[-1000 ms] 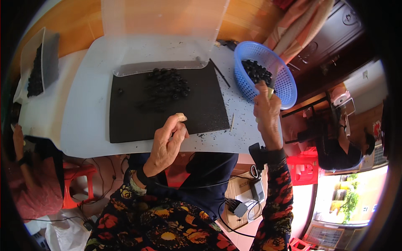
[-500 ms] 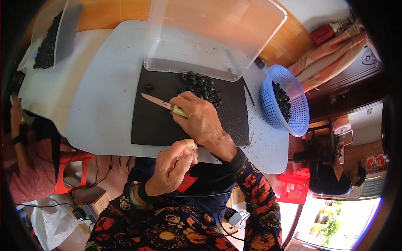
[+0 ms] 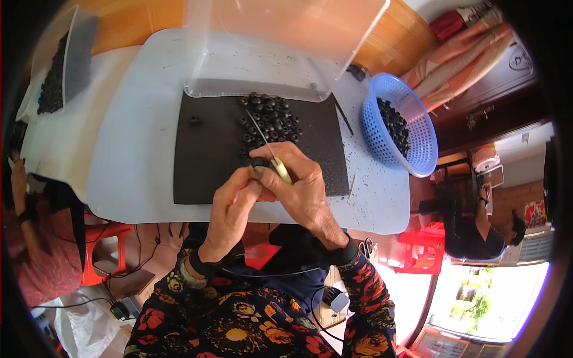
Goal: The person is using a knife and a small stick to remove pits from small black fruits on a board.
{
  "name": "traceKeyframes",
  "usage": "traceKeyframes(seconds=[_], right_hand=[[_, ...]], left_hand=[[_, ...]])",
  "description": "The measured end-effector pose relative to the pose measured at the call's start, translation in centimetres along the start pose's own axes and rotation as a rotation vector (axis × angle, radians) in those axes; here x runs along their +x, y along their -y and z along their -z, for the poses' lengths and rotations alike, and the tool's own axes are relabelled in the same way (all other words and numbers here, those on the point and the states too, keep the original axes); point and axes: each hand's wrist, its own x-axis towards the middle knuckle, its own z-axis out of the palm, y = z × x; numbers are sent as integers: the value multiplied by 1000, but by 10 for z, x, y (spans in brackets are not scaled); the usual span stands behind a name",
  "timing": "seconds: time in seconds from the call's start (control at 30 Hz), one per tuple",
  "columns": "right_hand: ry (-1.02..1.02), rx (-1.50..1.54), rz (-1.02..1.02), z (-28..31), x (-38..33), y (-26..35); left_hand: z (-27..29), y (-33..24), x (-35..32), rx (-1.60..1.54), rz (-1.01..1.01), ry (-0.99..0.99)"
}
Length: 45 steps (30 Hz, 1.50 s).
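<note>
My right hand (image 3: 298,188) is closed round the pale green handle of a small knife (image 3: 262,134), whose narrow blade points up and away over the pile. Fingertips of my left hand (image 3: 230,206) pinch a small round black piece (image 3: 258,161), partly hidden where the two hands meet. Just beyond them, a heap of round black pieces (image 3: 271,122), some with holes, lies on a black mat (image 3: 203,161). One loose black piece (image 3: 194,120) sits apart on the mat's left side.
A clear plastic bin (image 3: 256,92) stands at the mat's far edge. To the right, a blue perforated basket (image 3: 373,128) holds more black pieces. Another clear bin (image 3: 77,59) with black pieces is far left. Red stools (image 3: 421,250) and other people (image 3: 477,238) are around the table.
My hands have come together at the mat's near part. The left hand moved up and now pinches a black piece; the knife has swung from pointing left to pointing away.
</note>
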Motion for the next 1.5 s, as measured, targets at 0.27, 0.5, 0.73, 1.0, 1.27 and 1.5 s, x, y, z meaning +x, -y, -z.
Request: traceKeyframes(seconds=[0.27,0.5,0.73,1.0,1.27,1.5], right_hand=[[-290,237,-91,5,-53,-8],[-398,222,-64,14,-77,-19],[-426,412,-160,19,-92,-27],[-382,261,-93,27,-100,-44],[-401,497,-228,27,-100,-40],[-445,558,-257,26,-103,-43]], left_hand=[[-26,12,-4,-95,65,147],[-36,26,-11,181,-78,177],[-46,35,-9,357,-256,172],[-47,39,-8,403,-186,170],[-52,41,-6,568,-281,142],[-56,31,-5,469,-144,281]])
